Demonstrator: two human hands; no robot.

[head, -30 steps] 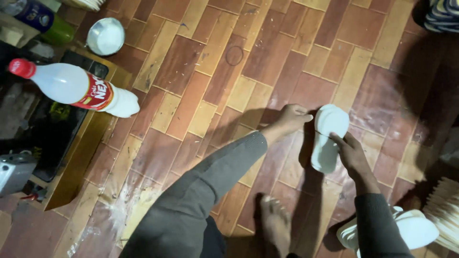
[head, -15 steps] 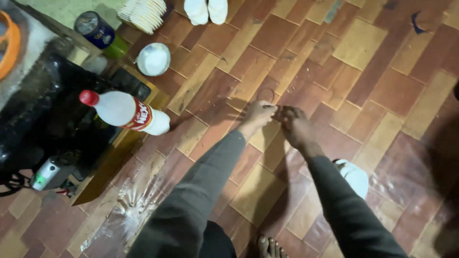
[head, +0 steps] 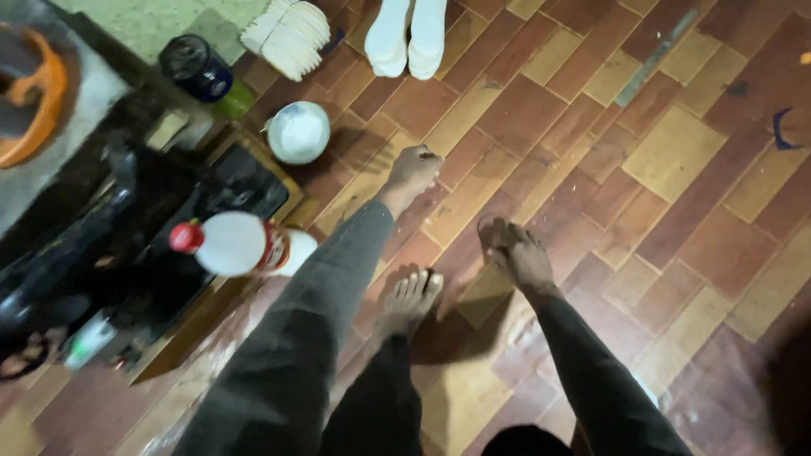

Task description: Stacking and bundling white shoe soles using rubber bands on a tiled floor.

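Left hand (head: 414, 171) loosely curled, holding nothing, right hand (head: 517, 252) half-open, empty, above wooden floor (head: 676, 160)

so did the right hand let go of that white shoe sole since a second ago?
Yes. The right hand is empty now, spread low over the wooden floor, no sole under it.

The floor (head: 676, 160) is wooden parquet, worn, with a dull sheen and pale scuffed patches. Both sleeves (head: 287, 355) are matt dark cloth. The red-capped bottle (head: 241, 245) looks like smooth translucent plastic. The white soles (head: 408, 34) seem a soft matt foam, though they blur. The round white lid (head: 297, 132) looks glossy.
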